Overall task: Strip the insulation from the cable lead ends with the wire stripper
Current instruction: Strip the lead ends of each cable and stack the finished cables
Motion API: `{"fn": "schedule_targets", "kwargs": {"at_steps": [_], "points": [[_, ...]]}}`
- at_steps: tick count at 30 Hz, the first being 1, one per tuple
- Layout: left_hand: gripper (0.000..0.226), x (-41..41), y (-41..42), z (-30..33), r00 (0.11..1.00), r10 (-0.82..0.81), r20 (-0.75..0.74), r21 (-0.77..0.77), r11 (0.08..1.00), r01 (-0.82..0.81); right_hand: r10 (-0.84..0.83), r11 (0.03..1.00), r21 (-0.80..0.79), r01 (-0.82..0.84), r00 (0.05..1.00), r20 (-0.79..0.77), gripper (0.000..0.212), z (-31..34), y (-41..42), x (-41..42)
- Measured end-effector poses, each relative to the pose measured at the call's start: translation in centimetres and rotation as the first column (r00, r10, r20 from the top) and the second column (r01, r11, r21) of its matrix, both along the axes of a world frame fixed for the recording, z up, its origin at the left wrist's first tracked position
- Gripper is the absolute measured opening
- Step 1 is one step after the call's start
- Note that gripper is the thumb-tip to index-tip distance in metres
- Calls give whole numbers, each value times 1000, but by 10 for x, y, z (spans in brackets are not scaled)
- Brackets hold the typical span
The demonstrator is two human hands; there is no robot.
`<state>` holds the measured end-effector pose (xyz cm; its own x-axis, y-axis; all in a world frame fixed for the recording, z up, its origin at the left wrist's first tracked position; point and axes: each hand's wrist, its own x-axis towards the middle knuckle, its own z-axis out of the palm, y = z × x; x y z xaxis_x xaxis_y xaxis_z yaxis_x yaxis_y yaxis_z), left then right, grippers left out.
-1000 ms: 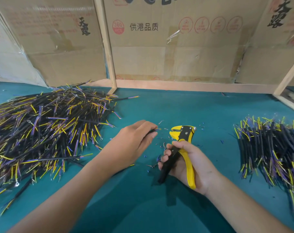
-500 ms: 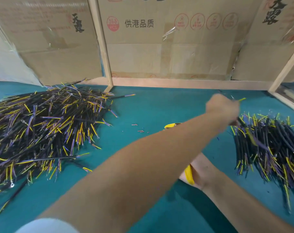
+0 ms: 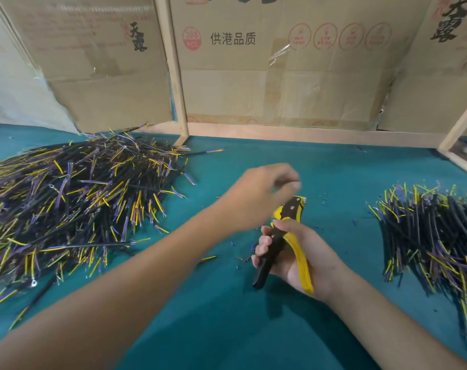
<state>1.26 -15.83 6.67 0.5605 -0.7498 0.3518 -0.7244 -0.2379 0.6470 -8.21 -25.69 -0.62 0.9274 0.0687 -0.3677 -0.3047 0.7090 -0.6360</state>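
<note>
Teal covering is seen over the whole table [image 3: 253, 329], backed by taped cardboard panels [image 3: 280, 76] in a pale wooden frame [image 3: 177, 76]. The large pile of black cable leads [image 3: 74, 204] with yellow and purple ends is spread on the left side; a smaller pile [image 3: 435, 236] lies at the right edge. Between them, the left hand [image 3: 256, 196] is held blurred above the table, fingers loosely curled; nothing can be made out in its grip. The wire stripper [image 3: 283, 241], black and yellow, is gripped around its handles by the right hand [image 3: 301, 257], head pointing away. Small insulation scraps [image 3: 237, 259] are scattered near it.
</note>
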Motion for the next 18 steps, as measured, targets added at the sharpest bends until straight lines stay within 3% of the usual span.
{"fn": "schedule_targets", "kwargs": {"at_steps": [2, 4, 8, 11, 13, 15, 18], "points": [[9, 25, 37, -14, 993, 99, 62, 96, 990, -105, -8, 1000, 17, 8, 1000, -8, 19, 2, -1, 0], [7, 44, 75, -23, 994, 106, 23, 217, 970, -109, 1, 1000, 10, -1, 1000, -1, 22, 2, -1, 0], [23, 55, 142, -35, 943, 45, -330, 352, 933, 78, 16, 1000, -12, -16, 1000, -2, 25, 0, -2, 1], [35, 47, 156, -39, 944, 56, -325, 629, 758, 172, 18, 1000, -5, -18, 1000, -5, 25, 1, -2, 2], [30, 44, 149, -41, 961, 58, -272, 708, 688, 159, 18, 1000, -10, -18, 1000, -4, 27, 1, -3, 2], [25, 44, 142, -40, 966, 49, -253, 693, 706, 146, 13, 1000, -9, -13, 1000, -1, 28, 0, -4, 2], [25, 45, 134, -44, 927, 139, -348, 471, 881, 45, 11, 1000, 0, -11, 1000, -4, 28, -2, -5, 3]]}}
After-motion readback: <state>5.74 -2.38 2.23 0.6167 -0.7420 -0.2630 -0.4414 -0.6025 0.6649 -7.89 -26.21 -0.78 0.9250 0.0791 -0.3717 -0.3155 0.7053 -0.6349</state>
